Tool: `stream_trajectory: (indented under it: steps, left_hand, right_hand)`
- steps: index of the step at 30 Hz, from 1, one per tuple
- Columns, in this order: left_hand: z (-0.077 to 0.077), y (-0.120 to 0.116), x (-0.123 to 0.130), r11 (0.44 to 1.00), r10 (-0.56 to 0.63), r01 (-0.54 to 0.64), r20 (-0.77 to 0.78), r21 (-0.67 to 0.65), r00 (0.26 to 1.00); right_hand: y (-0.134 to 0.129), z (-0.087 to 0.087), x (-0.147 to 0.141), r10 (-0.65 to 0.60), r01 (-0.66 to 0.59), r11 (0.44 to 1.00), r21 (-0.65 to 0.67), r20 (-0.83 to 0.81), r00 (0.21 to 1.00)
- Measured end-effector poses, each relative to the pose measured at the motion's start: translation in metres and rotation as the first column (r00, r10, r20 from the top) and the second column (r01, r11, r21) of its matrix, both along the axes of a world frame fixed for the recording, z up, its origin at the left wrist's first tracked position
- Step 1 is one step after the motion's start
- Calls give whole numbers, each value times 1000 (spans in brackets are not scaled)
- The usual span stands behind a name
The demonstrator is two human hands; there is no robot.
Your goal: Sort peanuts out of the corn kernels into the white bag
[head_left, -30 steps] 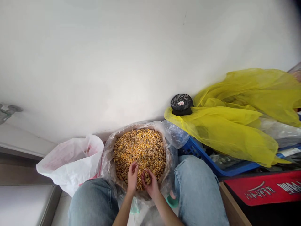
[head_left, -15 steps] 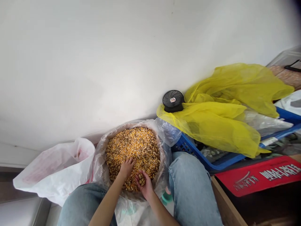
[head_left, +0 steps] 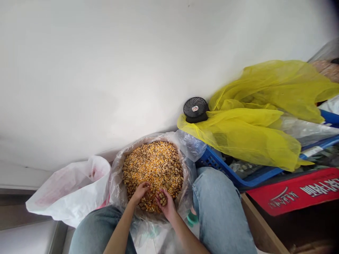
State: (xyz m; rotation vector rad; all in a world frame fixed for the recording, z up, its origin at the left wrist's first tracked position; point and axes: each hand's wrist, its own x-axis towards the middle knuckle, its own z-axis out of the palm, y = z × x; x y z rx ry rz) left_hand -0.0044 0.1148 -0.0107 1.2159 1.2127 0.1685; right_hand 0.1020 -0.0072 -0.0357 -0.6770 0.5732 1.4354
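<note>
A plastic-lined round container (head_left: 116, 180) between my knees is filled with peanuts in shells mixed with yellow corn kernels (head_left: 156, 158). Over the near right part of the mix, my right hand (head_left: 166, 206) is cupped palm up around several peanuts (head_left: 162, 199). My left hand (head_left: 141, 192) is just left of it, low over the mix, with its fingers curled toward the right hand. Whether anything sits between the left fingertips is too small to tell.
On the left slumps an open white sack (head_left: 66, 190). To the right are a black fan (head_left: 195, 109), yellow mesh cloth (head_left: 243, 134), a blue basket (head_left: 249, 182) and a red-flapped box (head_left: 296, 194). A white wall (head_left: 106, 70) rises behind.
My left hand has drawn back from the mix toward me, its fingers now more curled. My right hand still cups the peanuts. The view has shifted slightly.
</note>
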Motion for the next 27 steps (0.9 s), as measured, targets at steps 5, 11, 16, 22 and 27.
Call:
stream_trajectory:
  steps: [5, 11, 16, 22, 27]
  left_hand:
    - [16, -18, 1, 876, 407, -235, 383, -422, 829]
    - [12, -33, -1, 665, 720, -359, 433, -655, 543]
    - [15, -43, 1, 589, 794, -434, 388, -682, 468]
    - [19, -49, 8, 580, 802, -529, 323, -619, 502]
    - [17, -49, 7, 599, 788, -456, 384, -658, 480]
  right_hand:
    - [-1, 2, 0, 4, -4, 1000, 21, 2, 1000]
    - [-2, -1, -1, 20, -21, 999, 26, 39, 999]
    - [-3, -2, -1, 31, -32, 999, 32, 31, 999]
    - [-2, 1, -1, 65, -65, 998, 12, 60, 996]
    - [-2, -1, -2, 63, -63, 998, -11, 78, 995]
